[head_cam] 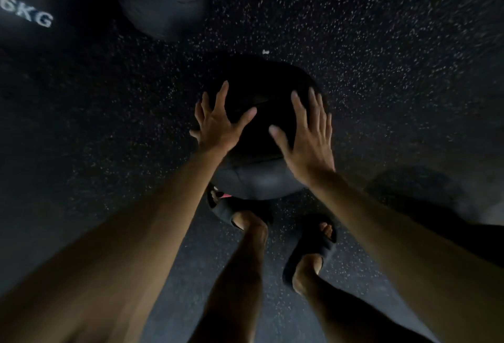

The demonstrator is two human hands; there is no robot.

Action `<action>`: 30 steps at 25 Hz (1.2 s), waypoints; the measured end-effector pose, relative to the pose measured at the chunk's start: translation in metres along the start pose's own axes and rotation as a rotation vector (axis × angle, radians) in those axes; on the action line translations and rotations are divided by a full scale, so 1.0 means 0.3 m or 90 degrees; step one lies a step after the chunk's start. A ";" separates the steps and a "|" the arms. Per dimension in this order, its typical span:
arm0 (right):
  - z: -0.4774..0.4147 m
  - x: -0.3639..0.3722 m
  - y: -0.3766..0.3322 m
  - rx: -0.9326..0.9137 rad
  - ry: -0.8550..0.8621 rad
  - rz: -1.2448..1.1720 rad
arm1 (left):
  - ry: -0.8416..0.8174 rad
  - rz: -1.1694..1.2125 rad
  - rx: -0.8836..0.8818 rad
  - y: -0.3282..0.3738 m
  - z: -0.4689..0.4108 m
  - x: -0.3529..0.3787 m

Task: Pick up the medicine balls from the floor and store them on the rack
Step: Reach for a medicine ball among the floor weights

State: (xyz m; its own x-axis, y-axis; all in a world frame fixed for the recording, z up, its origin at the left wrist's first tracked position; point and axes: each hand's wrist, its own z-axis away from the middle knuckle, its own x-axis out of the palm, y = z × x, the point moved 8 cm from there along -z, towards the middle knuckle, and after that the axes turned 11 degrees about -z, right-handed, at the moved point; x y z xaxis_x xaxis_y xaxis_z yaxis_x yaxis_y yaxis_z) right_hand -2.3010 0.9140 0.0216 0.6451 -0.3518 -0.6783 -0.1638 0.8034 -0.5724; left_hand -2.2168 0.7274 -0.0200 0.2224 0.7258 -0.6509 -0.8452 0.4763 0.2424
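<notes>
A large black medicine ball [261, 80] lies on the dark speckled floor right in front of my feet. My left hand [218, 124] is spread over its left side, fingers apart. My right hand [308, 135] is spread over its right side, fingers apart too. Whether the palms touch the ball I cannot tell. A second black ball [161, 1] rests farther off at the upper left. A third ball [24, 9], marked "6KG" with a yellow patch, sits at the far left edge. No rack is in view.
My two feet in black slides [313, 244] stand just behind the near ball. A dark shape [463, 222] lies at the right edge. Speckled rubber floor [381, 42] stretches to the right and far side.
</notes>
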 end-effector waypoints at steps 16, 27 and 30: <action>-0.724 -0.204 0.027 0.158 -0.127 -0.053 | 0.249 -0.034 0.128 0.301 -0.044 -0.225; -0.510 -0.346 0.007 -0.150 -0.053 -0.016 | 0.171 -0.067 0.012 0.524 -0.372 -0.400; -0.649 -0.381 -0.013 -0.119 -0.039 -0.044 | 0.178 0.005 -0.001 0.576 -0.483 -0.487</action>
State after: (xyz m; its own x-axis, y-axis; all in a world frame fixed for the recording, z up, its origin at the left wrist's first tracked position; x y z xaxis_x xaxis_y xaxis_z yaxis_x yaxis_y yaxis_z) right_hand -2.5194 0.8575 0.0118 0.7029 -0.3684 -0.6085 -0.2496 0.6733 -0.6960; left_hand -2.4657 0.6317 0.0128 0.0741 0.5644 -0.8222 -0.8475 0.4702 0.2464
